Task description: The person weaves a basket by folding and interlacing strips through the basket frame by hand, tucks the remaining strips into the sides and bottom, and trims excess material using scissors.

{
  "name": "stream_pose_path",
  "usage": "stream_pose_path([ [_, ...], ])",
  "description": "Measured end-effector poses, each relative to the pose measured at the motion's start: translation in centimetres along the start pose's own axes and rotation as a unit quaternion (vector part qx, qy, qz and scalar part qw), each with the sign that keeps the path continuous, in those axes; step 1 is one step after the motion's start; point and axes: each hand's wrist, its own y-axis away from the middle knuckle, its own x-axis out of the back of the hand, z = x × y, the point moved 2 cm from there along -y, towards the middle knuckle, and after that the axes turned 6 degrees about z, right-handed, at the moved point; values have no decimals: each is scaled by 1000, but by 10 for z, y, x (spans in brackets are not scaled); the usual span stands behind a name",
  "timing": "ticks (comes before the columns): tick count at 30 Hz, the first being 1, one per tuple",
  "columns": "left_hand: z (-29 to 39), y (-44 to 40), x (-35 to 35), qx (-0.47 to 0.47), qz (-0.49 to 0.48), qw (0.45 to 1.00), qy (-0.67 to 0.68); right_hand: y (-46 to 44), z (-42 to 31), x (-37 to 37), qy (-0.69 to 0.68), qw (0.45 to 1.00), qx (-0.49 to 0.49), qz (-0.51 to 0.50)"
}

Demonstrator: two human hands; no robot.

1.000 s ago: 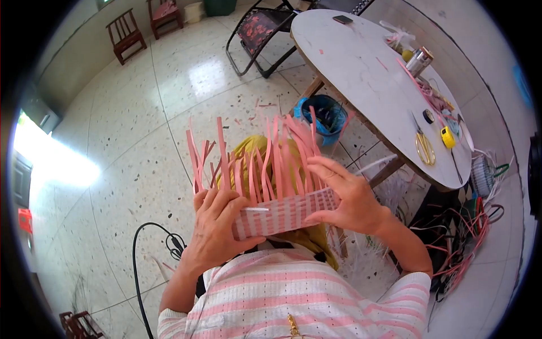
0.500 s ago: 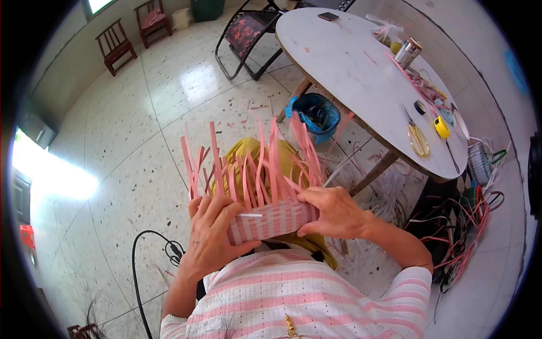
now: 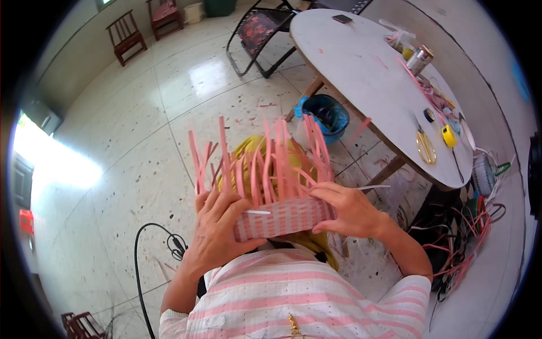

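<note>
A partly woven basket point(image 3: 285, 218) of pink and white plastic strips rests at my lap, with long loose pink strips point(image 3: 265, 169) standing up from its far edge. My left hand point(image 3: 219, 229) grips its left end, thumb along the near wall and fingers over the top. At the right end, my right hand point(image 3: 351, 210) holds the upper edge between thumb and fingers. A short white strip end point(image 3: 258, 212) sticks out beside my left fingers. Another white strip point(image 3: 374, 187) reaches out to the right past my right hand. The basket's inside is hidden.
On the right, a white oval table point(image 3: 361, 62) bears gold-handled scissors point(image 3: 425, 148), a yellow tape measure point(image 3: 449, 135), a can point(image 3: 420, 60) and a phone point(image 3: 342, 18). Below it stands a blue-lined bin point(image 3: 324, 117). Bundled strips point(image 3: 466, 243) lie at right; a black cable point(image 3: 137, 271) at left.
The white strip at my right hand now extends farther out to the right. Both hands keep hold of the basket. The whole view has shifted slightly.
</note>
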Motion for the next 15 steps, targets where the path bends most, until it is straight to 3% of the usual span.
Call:
stream_pose_path([
  [2, 0, -2, 1, 8, 0, 1000, -4, -1, -1, 0, -7, 997, -58, -42],
  [6, -5, 1, 4, 15, -35, 999, 19, -3, -2, 2, -10, 997, -54, -57],
  [9, -15, 7, 11, 100, 22, 986, 135, -5, -1, 2, -10, 1000, -18, 7],
  [15, -28, 13, 15, 96, 13, 991, 97, -10, -7, 4, -4, 999, -28, 34],
])
